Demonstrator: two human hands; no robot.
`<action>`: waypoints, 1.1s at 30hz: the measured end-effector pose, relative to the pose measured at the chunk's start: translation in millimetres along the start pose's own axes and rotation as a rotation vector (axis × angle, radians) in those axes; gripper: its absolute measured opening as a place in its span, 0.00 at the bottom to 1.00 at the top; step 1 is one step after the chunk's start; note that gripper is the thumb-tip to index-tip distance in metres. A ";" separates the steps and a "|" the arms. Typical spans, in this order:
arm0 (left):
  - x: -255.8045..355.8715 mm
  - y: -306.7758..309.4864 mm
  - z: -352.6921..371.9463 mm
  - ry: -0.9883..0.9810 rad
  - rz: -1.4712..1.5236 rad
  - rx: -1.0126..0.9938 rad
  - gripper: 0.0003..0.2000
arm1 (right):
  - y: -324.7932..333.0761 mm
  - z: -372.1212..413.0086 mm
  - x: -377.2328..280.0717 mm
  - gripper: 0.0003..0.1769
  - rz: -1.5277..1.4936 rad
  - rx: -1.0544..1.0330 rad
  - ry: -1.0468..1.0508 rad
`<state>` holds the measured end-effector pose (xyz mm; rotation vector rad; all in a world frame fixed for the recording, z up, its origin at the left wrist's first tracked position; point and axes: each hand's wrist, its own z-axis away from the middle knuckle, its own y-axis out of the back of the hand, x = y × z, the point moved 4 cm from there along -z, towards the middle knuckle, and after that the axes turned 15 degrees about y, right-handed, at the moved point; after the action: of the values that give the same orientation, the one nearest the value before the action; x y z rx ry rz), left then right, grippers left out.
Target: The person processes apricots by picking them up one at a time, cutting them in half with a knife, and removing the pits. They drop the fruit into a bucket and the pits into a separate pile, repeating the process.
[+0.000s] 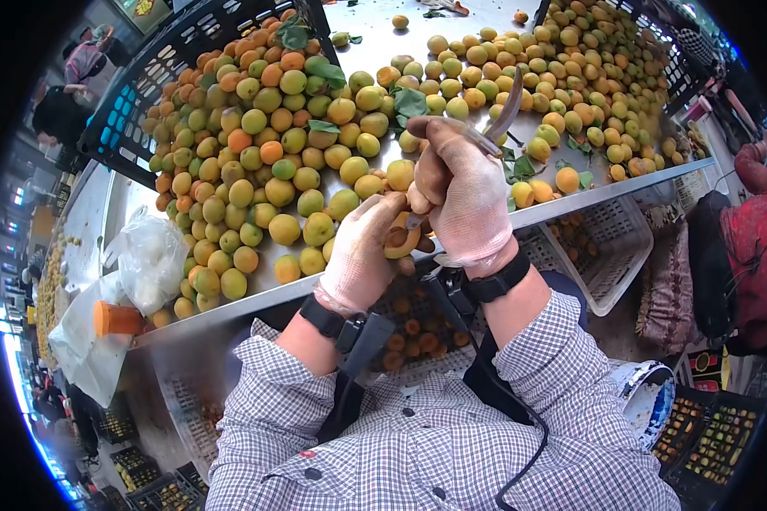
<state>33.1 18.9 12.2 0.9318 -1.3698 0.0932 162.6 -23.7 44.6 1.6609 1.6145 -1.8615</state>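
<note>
My left hand, in a stained knit glove, is closed around a cut apricot whose orange flesh and dark hollow face up. My right hand, gloved too, grips a curved metal knife. Its long curved part sticks up above the fist, and a small metal tip touches or nearly touches the apricot. Fingers hide the rest of the tool. Beyond both hands, whole yellow-green and orange apricots lie heaped on the metal table.
A tipped black crate spills apricots at left; more lie before another crate at right. A plastic bag and orange cup sit at the left edge. Below the table are a white basket, apricot halves and a bucket.
</note>
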 end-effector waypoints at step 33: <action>-15.9 -17.7 -13.8 -0.002 0.257 0.108 0.24 | -5.7 15.8 1.7 0.12 -0.058 0.180 0.114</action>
<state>49.9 22.9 -9.3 0.8406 -1.4927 0.3651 148.3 -32.8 43.3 1.8425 1.5943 -2.0284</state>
